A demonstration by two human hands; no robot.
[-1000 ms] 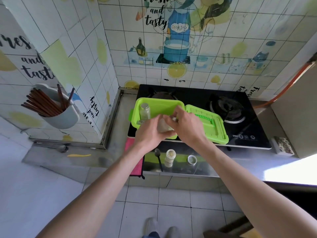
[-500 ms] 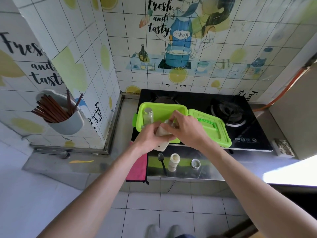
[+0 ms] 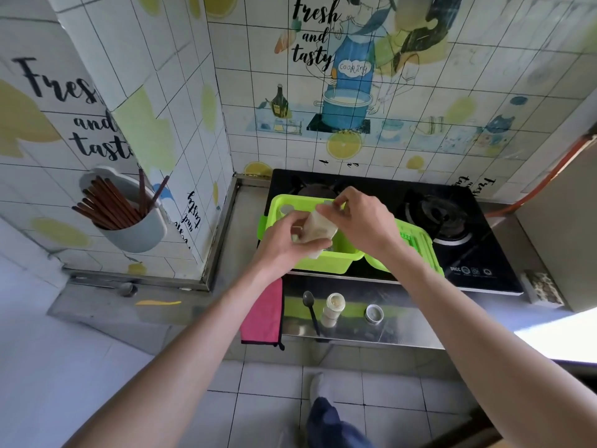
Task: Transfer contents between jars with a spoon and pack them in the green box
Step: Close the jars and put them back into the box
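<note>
My left hand (image 3: pixel 287 240) grips a pale jar (image 3: pixel 318 229), held tilted over the open green box (image 3: pixel 326 263) on the stove. My right hand (image 3: pixel 361 221) pinches the jar's top end, where its lid sits; the lid is mostly hidden by my fingers. Another jar (image 3: pixel 286 210) stands inside the box at its far left corner. The box's green lid (image 3: pixel 416 244) lies open to the right, partly behind my right forearm. On the steel counter in front lie a dark spoon (image 3: pixel 310 310), an open jar with pale contents (image 3: pixel 332 308) and a loose metal lid (image 3: pixel 373 313).
A black gas stove (image 3: pixel 452 227) carries the box. A pink cloth (image 3: pixel 265 313) hangs over the counter edge. A wall cup of chopsticks (image 3: pixel 126 211) is at the left. An orange gas hose (image 3: pixel 542 185) and a small patterned box (image 3: pixel 542 287) are at the right.
The view has dipped and shifted, so everything sits lower in the frame. Both hands stay on the jar, which now tilts more with its top toward the box's far side.
</note>
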